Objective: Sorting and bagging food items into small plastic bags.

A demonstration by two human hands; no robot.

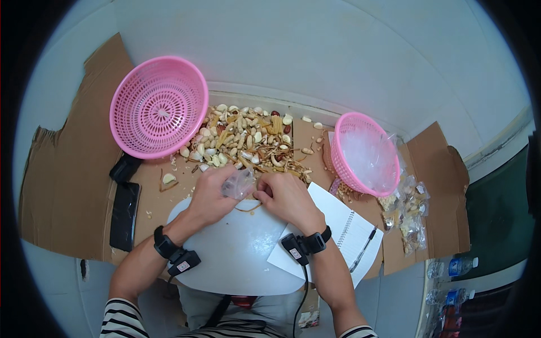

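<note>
My left hand [216, 192] grips a small clear plastic bag [240, 182]. Just right of the bag, my right hand [276, 194] has its fingers curled low; what they hold, if anything, is hidden. A thin brown dried strip [248, 209] lies under them on a translucent white board [228, 253]. Behind my hands spreads a mixed pile [245, 135] of pale slices, peanuts, red dates and dried strands on cardboard [149, 208].
An empty pink basket [159, 107] stands back left; another [366, 155] at right holds clear bags. A black phone [125, 217], open notebook [324, 214], pen [363, 248] and filled small packets [406, 217] surround the board. Bottles [455, 266] stand beyond the right edge.
</note>
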